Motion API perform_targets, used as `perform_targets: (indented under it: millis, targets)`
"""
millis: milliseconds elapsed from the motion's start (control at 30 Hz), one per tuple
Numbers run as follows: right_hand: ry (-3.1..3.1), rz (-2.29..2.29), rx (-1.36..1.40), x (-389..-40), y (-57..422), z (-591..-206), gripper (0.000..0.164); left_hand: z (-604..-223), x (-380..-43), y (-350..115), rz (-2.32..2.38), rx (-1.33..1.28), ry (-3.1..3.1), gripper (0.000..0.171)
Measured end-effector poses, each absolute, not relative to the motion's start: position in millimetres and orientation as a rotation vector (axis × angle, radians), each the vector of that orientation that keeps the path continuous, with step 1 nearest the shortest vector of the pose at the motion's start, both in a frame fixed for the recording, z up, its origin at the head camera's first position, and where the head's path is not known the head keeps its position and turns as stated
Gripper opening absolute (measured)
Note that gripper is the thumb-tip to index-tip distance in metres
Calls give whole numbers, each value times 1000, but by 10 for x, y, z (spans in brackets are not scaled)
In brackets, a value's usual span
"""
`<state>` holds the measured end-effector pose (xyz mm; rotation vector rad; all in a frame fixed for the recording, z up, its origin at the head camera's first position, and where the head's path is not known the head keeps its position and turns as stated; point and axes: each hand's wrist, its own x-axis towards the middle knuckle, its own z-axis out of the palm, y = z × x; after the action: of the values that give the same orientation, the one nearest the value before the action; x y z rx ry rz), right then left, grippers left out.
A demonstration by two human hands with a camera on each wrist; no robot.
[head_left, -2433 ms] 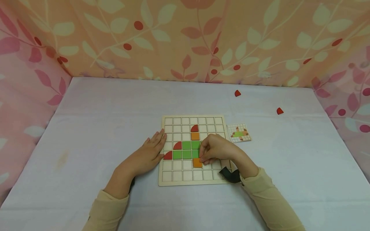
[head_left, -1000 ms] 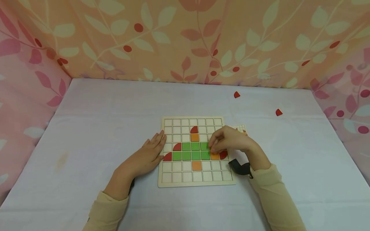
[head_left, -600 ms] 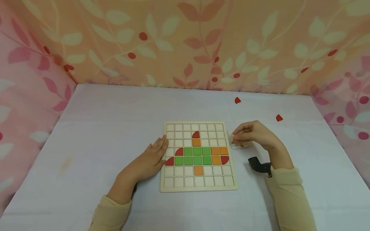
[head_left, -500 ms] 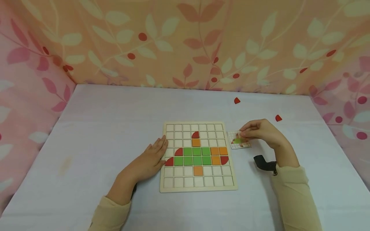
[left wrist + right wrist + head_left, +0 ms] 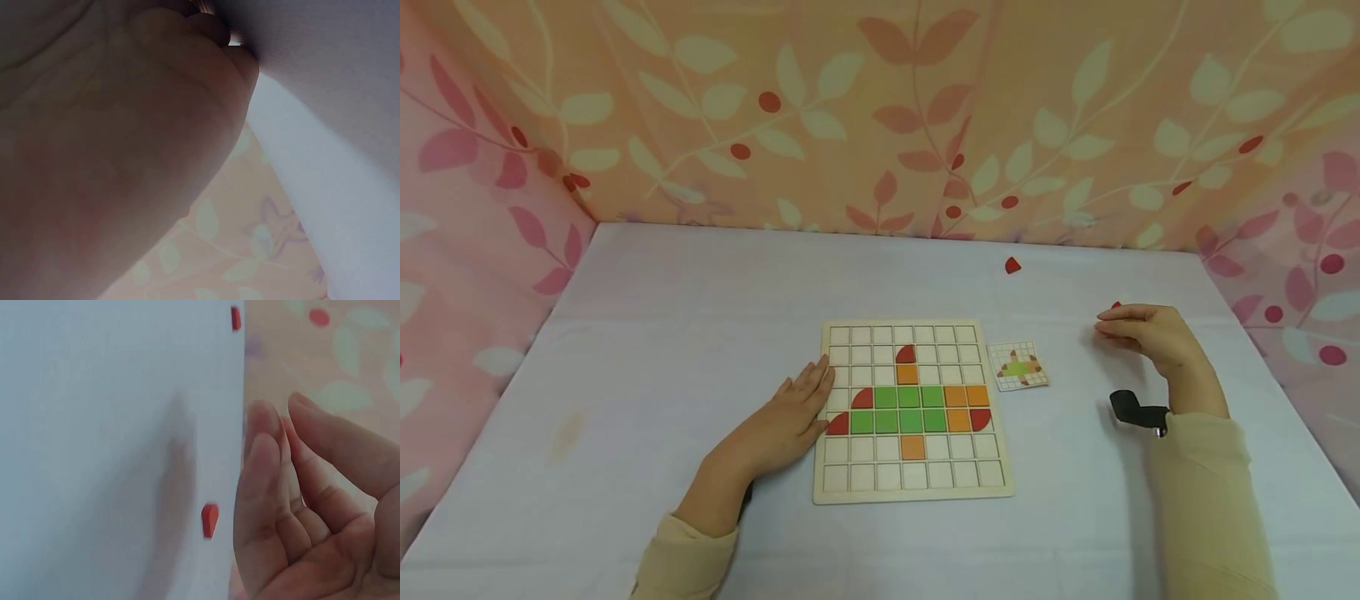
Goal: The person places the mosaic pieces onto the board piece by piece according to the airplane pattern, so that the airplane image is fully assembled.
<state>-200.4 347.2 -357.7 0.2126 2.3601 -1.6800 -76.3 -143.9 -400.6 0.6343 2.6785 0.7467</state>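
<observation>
My left hand (image 5: 782, 421) lies flat with straight fingers against the left edge of a wooden grid board (image 5: 887, 477); its palm side fills much of the left wrist view. On the board, green squares (image 5: 909, 420), orange squares (image 5: 913, 447) and red quarter-circle pieces (image 5: 838, 424) sit in the cells. My right hand (image 5: 1157, 337) hovers over the table's right side, thumb and fingertips apart, with nothing between them. Just beyond its fingers is a loose red quarter-circle piece (image 5: 210, 520), mostly hidden by the hand in the head view.
A small pattern card (image 5: 1018, 367) lies just right of the board. Another loose red quarter-circle piece (image 5: 1012, 265) is near the table's back edge. Floral curtains (image 5: 820, 108) enclose the white table (image 5: 662, 375) at the back and sides. A black wrist camera (image 5: 1138, 410) sits by the right cuff.
My right hand has left the lower orange square, moved across the board's right part, passed over the card and reached the loose red piece. My left hand has stayed at the board's edge.
</observation>
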Motion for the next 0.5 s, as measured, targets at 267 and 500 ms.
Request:
perform_targets:
  millis: [267,500]
  targets:
    - [2340,-1743,480,-2077,3793,-3610,15,-4000,-760,-1438,749,630,2674,63]
    - [2223,-1889,636,-2162,3945,-3725,18,-3996,-762,-1435,747,640,2680,63]
